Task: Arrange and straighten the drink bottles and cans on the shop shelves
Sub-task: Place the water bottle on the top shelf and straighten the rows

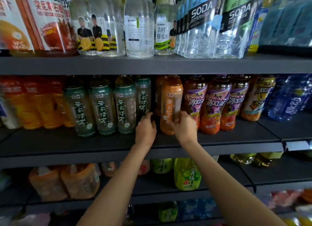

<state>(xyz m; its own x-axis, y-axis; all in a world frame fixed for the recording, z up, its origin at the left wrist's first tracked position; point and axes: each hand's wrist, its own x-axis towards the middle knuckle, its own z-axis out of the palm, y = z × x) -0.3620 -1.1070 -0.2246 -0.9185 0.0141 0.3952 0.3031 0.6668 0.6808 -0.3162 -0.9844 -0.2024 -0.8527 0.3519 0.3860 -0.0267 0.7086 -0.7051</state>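
The right hand's fingers (175,118) curl round the lower part of the orange bottle (171,97), and the right hand (183,124) grips it there. That bottle stands upright on the middle shelf (219,138), set back from its front edge. The left hand's fingers (146,117) reach to the foot of a green bottle (143,94) standing further back than its row; they touch it, but whether they close round it cannot be told, as the left hand (145,129) shows only its back. A dark gap lies between these two bottles. Left of the set-back bottle, three more green tea bottles (101,106) stand in a line nearer the front edge, with orange-red bottles (33,102) beyond them toward the left end. Right of the orange bottle stand purple-labelled bottles (214,104), then blue ones (290,100) toward the right end. On the top shelf (152,65) clear bottles (138,23) and soda packs (211,23) stand at the front edge. The lower shelf (168,190) carries a green bottle (186,175) and orange packs (67,182).
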